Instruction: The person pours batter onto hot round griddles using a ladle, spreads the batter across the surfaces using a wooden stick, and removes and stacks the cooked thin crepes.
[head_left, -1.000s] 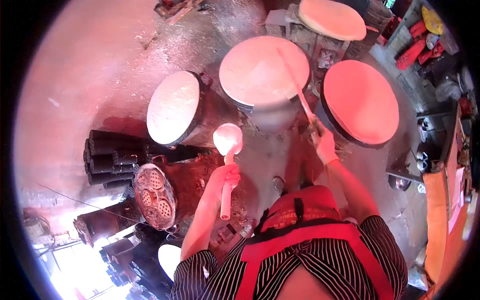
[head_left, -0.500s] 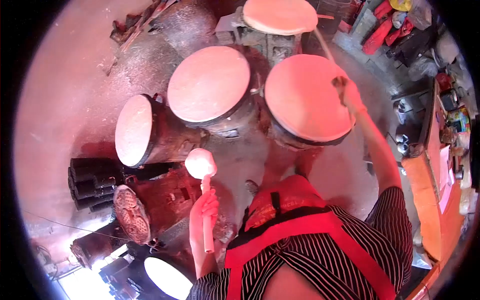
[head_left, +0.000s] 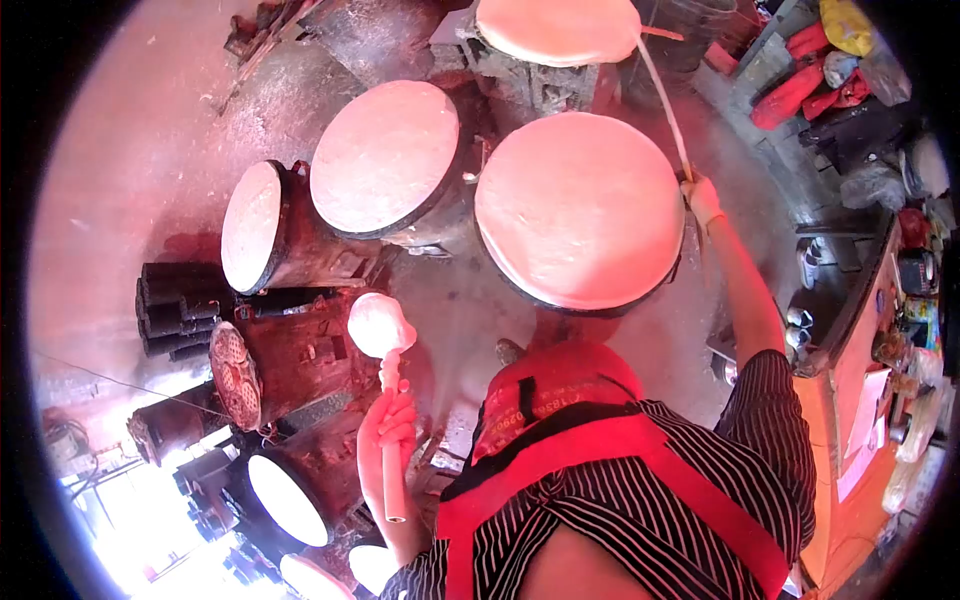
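Observation:
My left hand (head_left: 393,420) is closed around the pale handle of a stick (head_left: 396,490) topped by a rounded, white, dough-like lump (head_left: 381,325). It is held up in front of the lower drum. My right hand (head_left: 703,198) is closed on a long thin stick (head_left: 660,88), just beyond the right edge of the nearest round griddle (head_left: 580,210). The stick reaches up to the right rim of the far griddle (head_left: 558,28). A smooth pale layer covers the nearest griddle. My right fingertips are partly hidden.
Left of the nearest griddle stand two more pale-topped round griddles (head_left: 385,155) (head_left: 251,227) on drum-like bases. Stacked black cylinders (head_left: 180,305) and a drum with a perforated end (head_left: 236,375) are at the left. On the right, a cluttered wooden counter (head_left: 840,400) holds papers and packages.
My right hand has moved from above the nearest griddle to just outside its right edge, with the stick. The whole view has shifted, and the griddles appear farther left. My left hand keeps its grip.

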